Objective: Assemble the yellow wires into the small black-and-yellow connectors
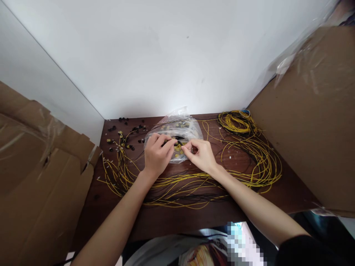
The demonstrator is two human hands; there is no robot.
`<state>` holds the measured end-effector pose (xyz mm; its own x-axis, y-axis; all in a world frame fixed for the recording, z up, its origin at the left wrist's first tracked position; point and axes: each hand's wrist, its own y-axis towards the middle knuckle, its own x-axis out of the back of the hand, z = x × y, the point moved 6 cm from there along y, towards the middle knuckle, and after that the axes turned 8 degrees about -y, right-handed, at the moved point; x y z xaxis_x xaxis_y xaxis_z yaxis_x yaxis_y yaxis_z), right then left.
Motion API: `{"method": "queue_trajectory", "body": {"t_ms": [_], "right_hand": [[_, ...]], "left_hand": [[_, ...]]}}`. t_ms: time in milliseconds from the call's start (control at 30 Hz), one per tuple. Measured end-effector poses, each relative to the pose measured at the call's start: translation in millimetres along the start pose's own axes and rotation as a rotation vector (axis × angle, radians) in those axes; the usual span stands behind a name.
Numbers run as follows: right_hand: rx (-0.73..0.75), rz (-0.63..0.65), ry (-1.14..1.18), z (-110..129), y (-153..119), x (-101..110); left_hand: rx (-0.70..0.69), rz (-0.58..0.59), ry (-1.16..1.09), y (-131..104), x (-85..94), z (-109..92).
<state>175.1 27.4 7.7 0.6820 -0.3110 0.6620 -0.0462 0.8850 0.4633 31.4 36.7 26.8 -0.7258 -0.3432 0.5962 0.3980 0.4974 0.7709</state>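
Note:
My left hand point(158, 153) is over a clear plastic bag point(195, 129), its fingers bent and pinched together. A small black piece shows by the fingertips, but I cannot make out whether they hold it. Close on the right, my right hand point(202, 154) pinches a thin dark wire between thumb and forefinger. Small yellow pieces point(177, 155) and some black ones lie in the bag beneath the fingertips. Under both forearms runs a long loose bundle of yellow and black wires point(180, 181) across the brown tabletop point(155, 225).
Wire ends and loose black caps point(129, 146) lie at the left. A coil of yellow wire point(235, 122) rests at the back right. Cardboard sheets stand on the left point(41, 177) and right point(313, 122), with a white wall point(172, 59) behind.

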Motion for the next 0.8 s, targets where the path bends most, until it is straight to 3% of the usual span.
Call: {"method": "queue_trajectory", "body": {"t_ms": [200,500,633,800], "right_hand": [[-0.036,-0.008,-0.030,-1.3,0.3,1.8],[-0.091,-0.177,0.087,-3.0,-0.5,13.4],[-0.070,-0.240,0.132,-1.5,-2.2,17.2],[-0.034,-0.230,0.147,-0.1,-2.7,16.3]], "left_hand": [[-0.002,0.027,-0.013,0.5,-2.0,-0.1],[0.248,0.153,-0.134,-2.4,-14.6,12.9],[0.287,0.175,-0.175,-3.4,-17.0,15.1],[0.292,0.173,-0.287,-3.4,-20.2,15.1]]}}
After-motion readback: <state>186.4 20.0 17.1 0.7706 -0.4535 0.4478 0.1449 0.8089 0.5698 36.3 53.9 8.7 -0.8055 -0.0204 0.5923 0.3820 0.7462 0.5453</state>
